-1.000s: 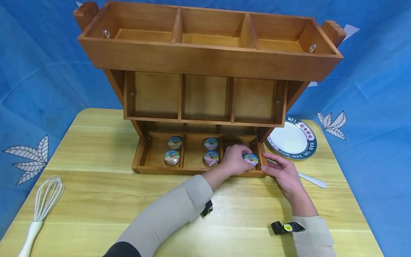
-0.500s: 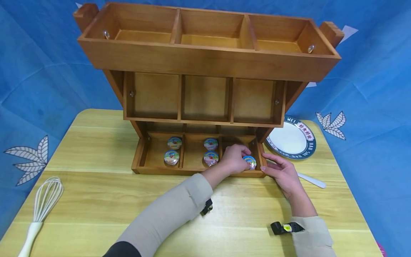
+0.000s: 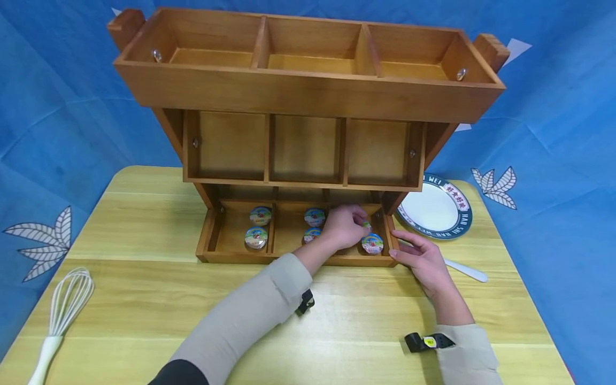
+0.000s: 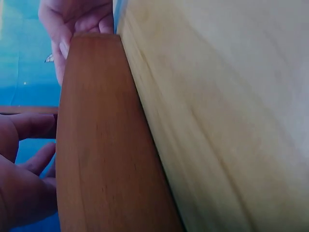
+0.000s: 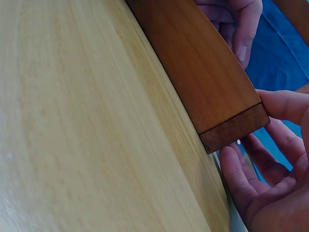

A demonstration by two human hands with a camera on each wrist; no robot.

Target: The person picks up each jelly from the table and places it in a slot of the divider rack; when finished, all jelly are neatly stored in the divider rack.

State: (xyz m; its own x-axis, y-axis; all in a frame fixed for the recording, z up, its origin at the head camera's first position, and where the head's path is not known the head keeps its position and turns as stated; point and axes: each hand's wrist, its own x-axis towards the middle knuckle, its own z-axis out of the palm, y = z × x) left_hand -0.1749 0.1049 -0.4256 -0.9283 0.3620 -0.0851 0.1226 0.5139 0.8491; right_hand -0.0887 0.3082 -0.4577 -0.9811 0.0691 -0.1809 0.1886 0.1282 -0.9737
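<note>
A three-tier wooden rack stands on the table. My left hand reaches into the bottom tier's right compartment, its fingers and thumb at a small foil-lidded cup that they partly cover. Just in front of that cup sits another foil-lidded cup. Two similar cups are in the left compartment, and two more in the middle one, the front one partly behind my left wrist. My right hand holds the bottom tier's right end; the right wrist view shows thumb and index finger at its corner.
A plate with a dark green rim lies right of the rack, partly behind it. A white handle extends beside my right hand. At the far left lies a whisk. Blue cloth hangs behind the table.
My left hand has let go of the front cup in the right compartment and moved back to the cup behind it. My right hand stays at the rack's end.
</note>
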